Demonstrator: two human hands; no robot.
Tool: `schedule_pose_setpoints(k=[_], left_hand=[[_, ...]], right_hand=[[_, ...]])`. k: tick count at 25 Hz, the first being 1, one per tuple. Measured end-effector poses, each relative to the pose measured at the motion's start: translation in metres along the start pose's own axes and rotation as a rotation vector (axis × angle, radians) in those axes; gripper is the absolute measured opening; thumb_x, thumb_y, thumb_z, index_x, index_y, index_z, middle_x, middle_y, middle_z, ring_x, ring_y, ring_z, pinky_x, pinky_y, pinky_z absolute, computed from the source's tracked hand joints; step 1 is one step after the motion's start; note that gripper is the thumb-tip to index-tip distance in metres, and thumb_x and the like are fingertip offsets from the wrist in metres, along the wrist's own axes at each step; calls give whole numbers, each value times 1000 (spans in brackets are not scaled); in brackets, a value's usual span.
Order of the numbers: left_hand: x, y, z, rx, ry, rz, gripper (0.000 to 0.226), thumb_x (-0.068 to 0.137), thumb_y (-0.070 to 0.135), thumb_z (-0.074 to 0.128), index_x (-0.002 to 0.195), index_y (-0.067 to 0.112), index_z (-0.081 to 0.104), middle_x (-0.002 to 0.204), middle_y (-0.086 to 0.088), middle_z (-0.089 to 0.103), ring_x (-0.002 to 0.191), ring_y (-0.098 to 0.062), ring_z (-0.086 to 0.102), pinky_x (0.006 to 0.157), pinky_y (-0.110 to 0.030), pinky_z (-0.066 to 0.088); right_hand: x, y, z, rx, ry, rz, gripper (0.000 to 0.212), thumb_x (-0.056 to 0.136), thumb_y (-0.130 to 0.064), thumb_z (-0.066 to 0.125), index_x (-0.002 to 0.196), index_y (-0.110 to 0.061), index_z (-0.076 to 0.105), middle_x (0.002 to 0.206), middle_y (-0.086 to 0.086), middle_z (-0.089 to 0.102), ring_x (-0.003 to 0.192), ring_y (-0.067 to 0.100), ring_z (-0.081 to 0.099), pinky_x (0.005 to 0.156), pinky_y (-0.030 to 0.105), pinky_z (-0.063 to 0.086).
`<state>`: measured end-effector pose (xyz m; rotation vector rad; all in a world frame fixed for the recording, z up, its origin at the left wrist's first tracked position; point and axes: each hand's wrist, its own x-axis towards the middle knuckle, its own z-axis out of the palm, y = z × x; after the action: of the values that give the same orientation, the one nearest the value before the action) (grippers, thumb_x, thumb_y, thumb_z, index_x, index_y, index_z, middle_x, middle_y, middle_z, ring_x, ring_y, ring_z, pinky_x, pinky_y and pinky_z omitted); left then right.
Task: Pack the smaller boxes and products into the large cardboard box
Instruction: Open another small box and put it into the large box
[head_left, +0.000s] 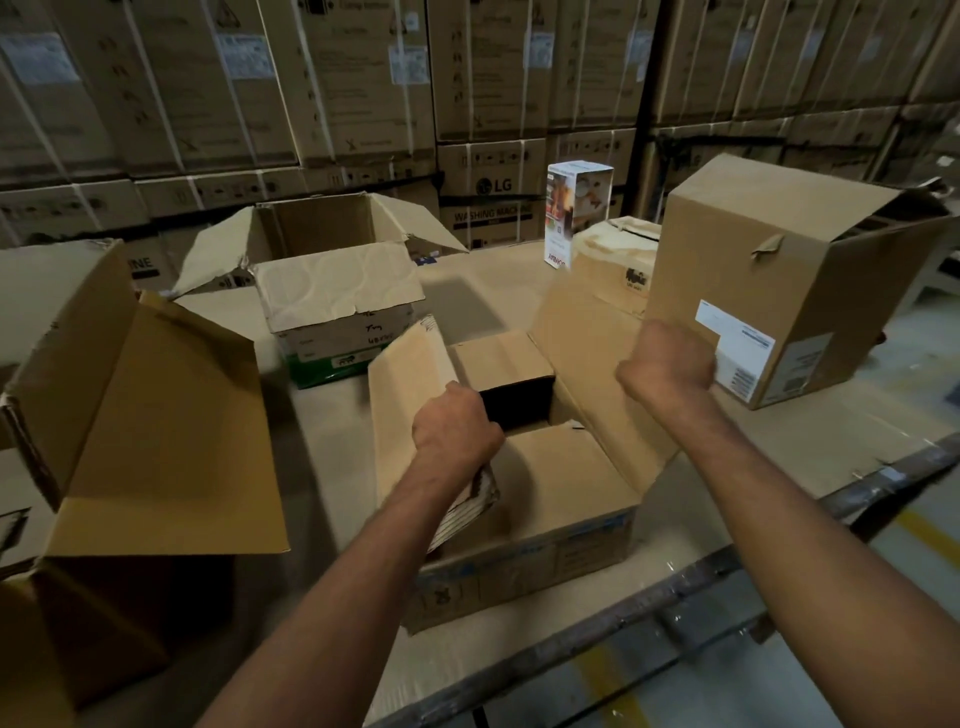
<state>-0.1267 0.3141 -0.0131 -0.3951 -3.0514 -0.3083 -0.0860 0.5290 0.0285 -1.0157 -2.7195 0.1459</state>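
Large cardboard box (545, 551): near centre of the bench (332, 447), corrugated brown, printed front wall, dark hollow inside.
Left hand (457, 431): fingers wrapped around the left flap (410, 374), holding it upright, likely to clear the opening.
Right hand (667, 358): fingers curled at the far edge of the right flap (587, 353), seemingly gripping it and folding it outward; blurred.
White product carton (576, 208): glossy, upright, far right, not yet packed.
Tall brown box (753, 291): far right, labelled, top flaps loose.
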Motion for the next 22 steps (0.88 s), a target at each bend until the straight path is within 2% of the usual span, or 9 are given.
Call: schedule_pose_setpoints(k=[3, 6, 8, 10, 12, 14, 17, 20, 22], left_hand=[[-3, 1, -11, 129, 21, 7, 27, 98, 31, 54, 113, 12, 66, 91, -3, 59, 83, -24, 61, 63, -33, 43], [2, -14, -8, 89, -51, 8, 42, 102, 47, 46, 114, 13, 66, 105, -7, 68, 98, -27, 66, 70, -34, 46], [2, -40, 8, -9, -120, -37, 51, 101, 57, 43, 121, 15, 64, 117, -8, 67, 105, -28, 64, 83, -39, 51], [-2, -76, 34, -62, -125, -80, 58, 93, 65, 52, 132, 22, 54, 134, -8, 56, 117, -30, 57, 97, -48, 49], [-7, -106, 61, -258, -139, -215, 91, 75, 82, 57, 143, 26, 35, 147, -9, 41, 126, -36, 51, 98, -54, 50], [-11, -118, 79, -630, -172, -387, 119, 58, 90, 64, 148, 24, 24, 149, -11, 42, 126, -36, 54, 97, -54, 53], [-16, -114, 87, -954, -127, -469, 103, 59, 77, 78, 137, 23, 40, 133, -7, 60, 113, -28, 61, 95, -48, 56], [-17, -109, 71, -968, -58, -454, 86, 67, 64, 83, 132, 21, 47, 122, -3, 62, 105, -24, 61, 91, -44, 57], [-10, -113, 42, -1014, -19, -391, 86, 68, 57, 86, 134, 16, 50, 119, -2, 64, 103, -20, 63, 91, -42, 58]], right_hand=[[-31, -56, -6, -137, -122, -222, 31, 90, -26, 65, 120, -19, 66, 117, 4, 69, 110, 26, 66, 74, 31, 43], [-55, -86, 30, -85, -352, -328, 46, 94, -55, 61, 123, -20, 64, 122, 3, 67, 115, 26, 63, 79, 32, 43], [-55, -79, 57, 26, -405, -265, 55, 97, -65, 49, 123, -18, 64, 124, 5, 66, 113, 29, 61, 88, 36, 46], [-47, -56, 77, 86, -330, -198, 56, 97, -62, 50, 134, -21, 59, 135, 9, 60, 120, 32, 55, 100, 43, 45], [-37, -33, 91, 184, -318, -66, 81, 84, -73, 62, 145, -21, 46, 141, 11, 54, 125, 34, 52, 103, 47, 45], [-34, -22, 99, 380, -414, 86, 107, 67, -85, 69, 144, -14, 44, 140, 12, 57, 123, 36, 58, 101, 46, 50], [-38, -18, 104, 444, -427, 88, 111, 60, -93, 64, 136, -12, 53, 132, 11, 65, 112, 34, 65, 92, 42, 55], [-42, -17, 86, 417, -369, 40, 99, 60, -94, 61, 123, -17, 61, 117, 7, 70, 96, 30, 67, 85, 40, 56], [-40, -22, 58, 431, -323, -1, 93, 61, -91, 61, 120, -19, 61, 112, 4, 70, 92, 28, 66, 82, 39, 55]])
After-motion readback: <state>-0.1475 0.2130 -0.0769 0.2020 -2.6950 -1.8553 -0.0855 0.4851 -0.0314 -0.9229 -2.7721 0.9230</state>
